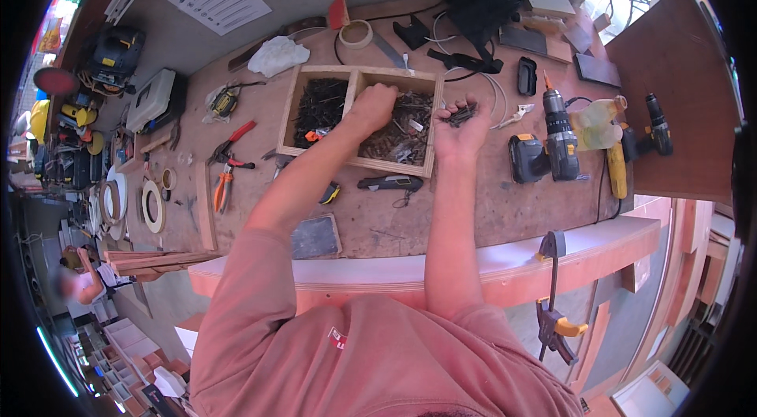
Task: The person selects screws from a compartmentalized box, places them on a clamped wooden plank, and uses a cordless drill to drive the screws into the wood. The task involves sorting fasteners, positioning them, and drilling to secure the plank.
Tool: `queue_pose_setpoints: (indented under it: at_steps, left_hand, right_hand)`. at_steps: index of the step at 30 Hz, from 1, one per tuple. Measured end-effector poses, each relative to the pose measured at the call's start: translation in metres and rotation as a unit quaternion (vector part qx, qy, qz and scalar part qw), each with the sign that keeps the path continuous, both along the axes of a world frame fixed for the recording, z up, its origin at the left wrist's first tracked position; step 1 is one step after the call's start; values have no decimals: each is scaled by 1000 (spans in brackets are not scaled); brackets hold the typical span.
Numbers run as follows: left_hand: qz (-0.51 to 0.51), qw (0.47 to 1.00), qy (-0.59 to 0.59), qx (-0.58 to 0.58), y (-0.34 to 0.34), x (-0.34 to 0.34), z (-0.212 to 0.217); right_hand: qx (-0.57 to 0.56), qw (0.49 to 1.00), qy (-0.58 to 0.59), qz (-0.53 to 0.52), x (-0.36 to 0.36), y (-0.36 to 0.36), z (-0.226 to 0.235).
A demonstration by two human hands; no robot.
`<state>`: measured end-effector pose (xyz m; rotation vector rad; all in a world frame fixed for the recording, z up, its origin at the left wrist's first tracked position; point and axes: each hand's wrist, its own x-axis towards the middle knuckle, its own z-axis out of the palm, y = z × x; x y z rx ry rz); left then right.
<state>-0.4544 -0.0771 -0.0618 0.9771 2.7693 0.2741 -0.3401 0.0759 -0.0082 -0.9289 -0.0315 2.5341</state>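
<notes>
— Screws (461,114), dark ones, sit in a small bunch in the right hand (460,130). The palm is turned up and the fingers curl loosely around them, cupping rather than pinching.

— And the left hand (372,107)?

— It is down in the right-hand compartment of the wooden box (302,93), fingers bent together into the loose pile of fasteners there. Whether it is actually pinching one, the picture does not show.

— Where does the box stand?

— On the counter (473,212), near the middle, straight ahead of the person. The left compartment holds a dense heap of black screws with a small orange piece in it.

— What lies close by?

— A black utility knife (389,183) just beside the box's near edge. Left of the box are red-handled pliers (233,139) and orange-handled ones (221,186). To the right of the cupped hand stands a yellow and black cordless drill (544,150), with a second drill (657,125) further right, well apart. A roll of tape (356,33) and a white rag (276,55) lie beyond the box.
</notes>
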Motion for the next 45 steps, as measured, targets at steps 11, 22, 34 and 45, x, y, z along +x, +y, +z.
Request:
queue_pose_setpoints:
  at_steps: [11,22,34,45]
  left_hand:
    - [101,945,-197,243,-14,16,113]
    - [-23,942,-179,283,18,29,147]
    - [-175,966,83,-170,-9,-13,40]
    - [-128,966,63,-213,7,-9,24]
  right_hand:
    - [29,999,-21,28,-3,-8,8]
    - [124,990,30,56,-7,-17,1]
    - [89,996,-26,-10,-5,-13,3]
    - [38,999,-6,-6,-7,-3,-16]
